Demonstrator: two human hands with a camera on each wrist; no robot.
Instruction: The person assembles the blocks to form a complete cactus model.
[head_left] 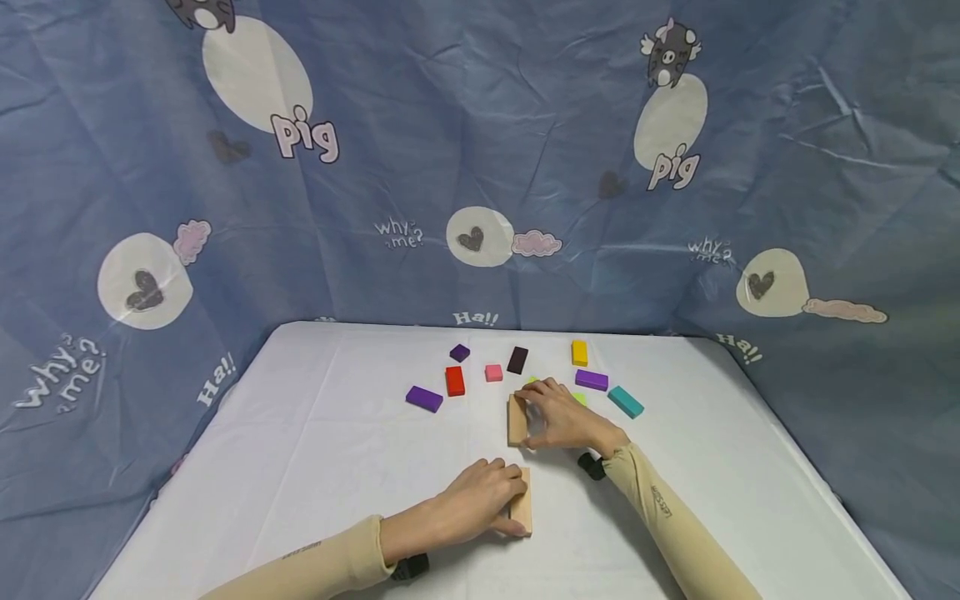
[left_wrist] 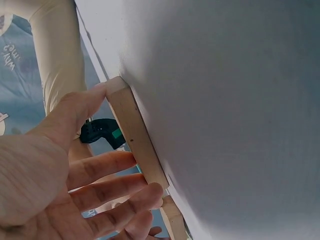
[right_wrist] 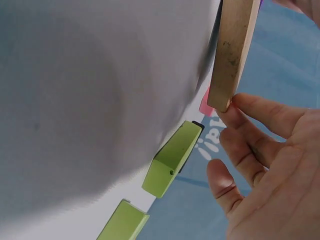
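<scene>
Reaching farther, right hand [head_left: 558,418] with fingers pinching far wooden block [head_left: 516,423], left hand [head_left: 478,502] pinching near block [head_left: 522,510]

Near block [head_left: 522,509] and far block [head_left: 517,423], oblong pale wood, apart, roughly aligned.

The near wooden block [head_left: 522,509] and far wooden block [head_left: 517,423] are tan, the surface [head_left: 337,467] white, the backdrop [head_left: 480,125] blue with pigs and hearts.
</scene>
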